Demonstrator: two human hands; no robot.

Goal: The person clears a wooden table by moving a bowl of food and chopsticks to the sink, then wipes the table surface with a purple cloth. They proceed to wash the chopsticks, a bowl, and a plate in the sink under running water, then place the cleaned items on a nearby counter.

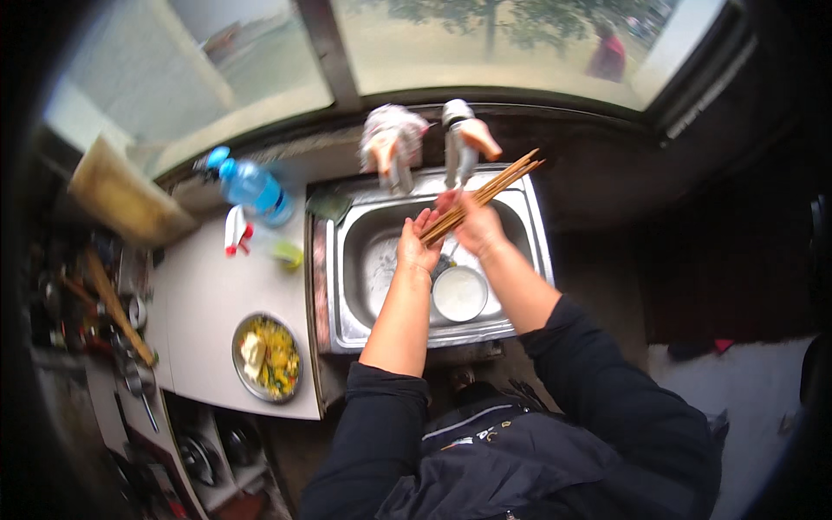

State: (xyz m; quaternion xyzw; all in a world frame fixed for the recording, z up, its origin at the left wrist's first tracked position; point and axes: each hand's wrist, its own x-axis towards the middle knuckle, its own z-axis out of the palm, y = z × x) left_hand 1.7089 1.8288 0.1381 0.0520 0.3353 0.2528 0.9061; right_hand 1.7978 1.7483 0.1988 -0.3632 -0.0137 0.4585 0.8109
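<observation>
A bundle of wooden chopsticks [481,196] lies slantwise across both hands, over a stainless steel sink [374,260]. My left hand [419,247] cups the lower ends of the bundle, palm up and fingers partly curled. Farther up the bundle, my right hand [478,224] grips it, and its fingers are blurred. The far ends of the chopsticks reach past the sink's back rim. Just beyond my hands stands a faucet [459,153] with an orange handle. Below my hands, a white bowl [460,294] sits in the basin, next to a dark, partly hidden item at the drain.
On the counter [201,312] to the left stand a metal bowl of food [267,357], a blue bottle [257,192] and a red-and-white spray head [237,231]. A second faucet [391,149], wrapped in cloth, rises behind the sink. A window [487,52] spans the back.
</observation>
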